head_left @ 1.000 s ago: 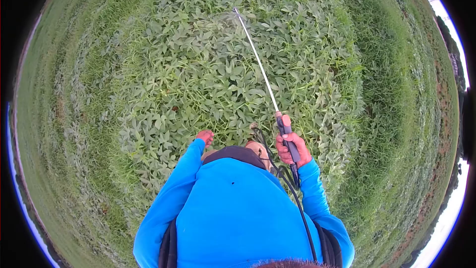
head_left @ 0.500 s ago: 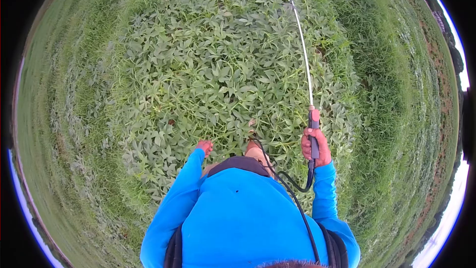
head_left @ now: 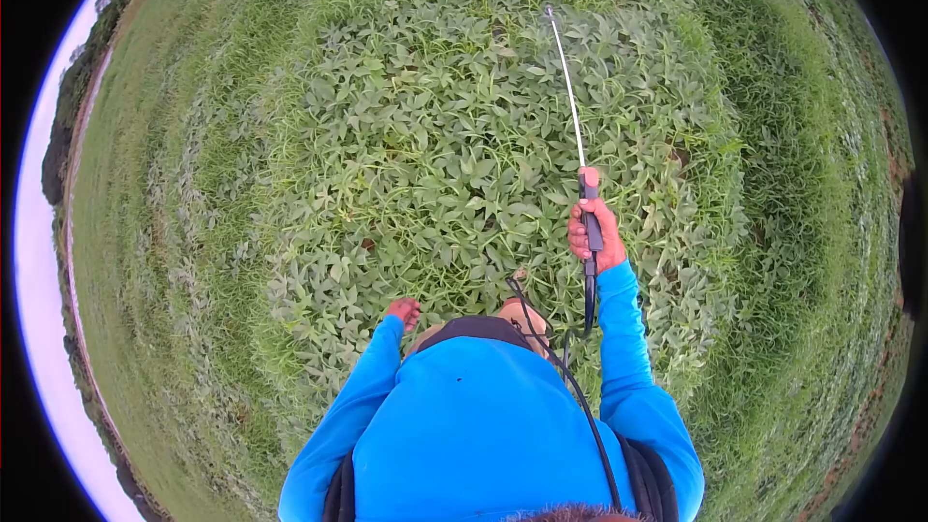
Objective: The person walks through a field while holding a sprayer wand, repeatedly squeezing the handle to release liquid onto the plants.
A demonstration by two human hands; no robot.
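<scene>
A field filled the view, bent into a curve by the lens, with pale sky and dark trees along the left edge. Low leafy plants spread thickly ahead of the person, and longer grass bordered them on the right.

The wand reached forward over those plants, its far tip a little right of the middle, near the top. The person's right hand was wrapped around its dark handle, fingers closed on the grip, just behind a pinkish-red part at the front. A black hose hung from the rear of the handle (its looping near the waist was partly hidden), and a length of it ran back over the blue shirt toward the right shoulder strap.

The left hand was held low beside the waist, above the leaves and well apart from the wand. Its fingers curled inward; how tightly, or around what, I could not tell.
</scene>
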